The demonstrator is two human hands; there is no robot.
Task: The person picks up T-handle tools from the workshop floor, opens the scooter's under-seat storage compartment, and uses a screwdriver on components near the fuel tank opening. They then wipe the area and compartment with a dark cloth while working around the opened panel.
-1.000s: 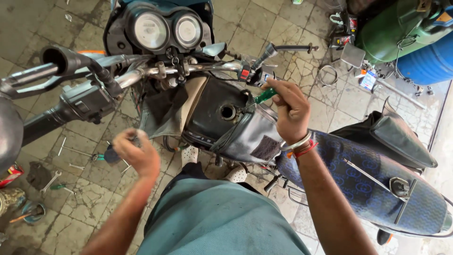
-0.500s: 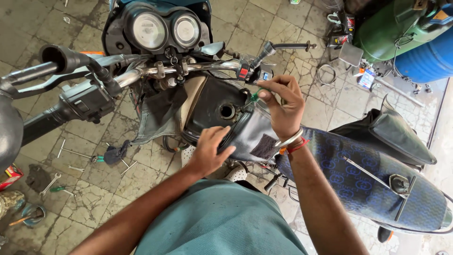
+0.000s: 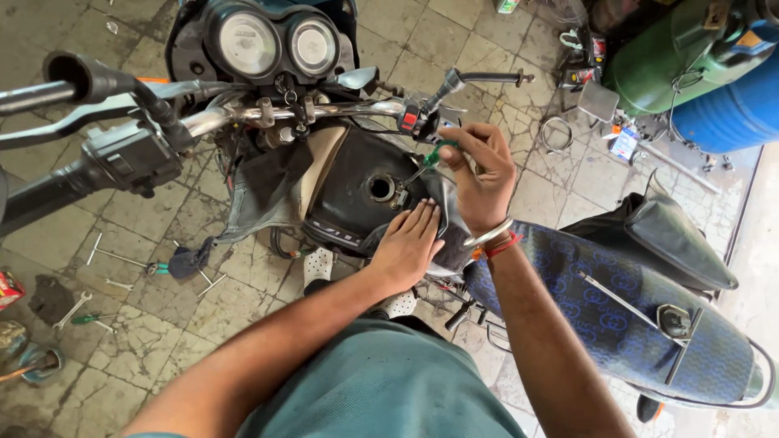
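Screwdriver with a green handle sits pinched in the fingers of the right hand, its thin metal shaft slanting down and to the left so that the tip meets the black fuel tank just beside the round filler opening. The handle lies at the fingertips, above and ahead of the palm, with the hand curled closed around it. A metal bangle and a red thread circle that wrist.

The left hand rests flat on the tank's near edge, fingers together and stretched forward, pressing on the dark cover that drapes over the tank's rear; it grips nothing that can be seen. Its fingertips lie just below the screwdriver's tip, close to it but apart.

Ahead of the tank run the chrome handlebar and the twin round gauges. A seat with a blue patterned cover extends to the right behind the right forearm. On the tiled floor at the left lie scattered spanners and a second small green-handled tool. At the upper right stand a green cylinder and a blue drum.
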